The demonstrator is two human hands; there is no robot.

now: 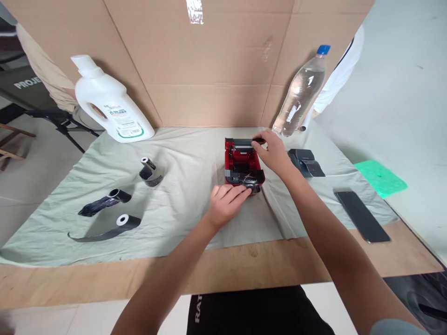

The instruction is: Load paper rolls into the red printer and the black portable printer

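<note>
In front of me on the cloth sits a small red and black printer (244, 162), its red inner compartment exposed. A grey roller shows along its far side, beneath a black-edged lid (240, 141). My right hand (271, 151) has its thumb and fingers closed on the right end of this lid. My left hand (226, 201) holds the printer's near edge, fingers pressed together beside a glossy black strip (250, 180). Part of the near side is hidden by those fingers.
Dark rolls (128, 221) lie left on the cloth (195, 223). A white jug (108, 102) and water bottle (303, 90) stand against the cardboard (216, 65). Right are a black device (305, 163), a phone (362, 216) and a green sheet (380, 177). People's sleeves show behind.
</note>
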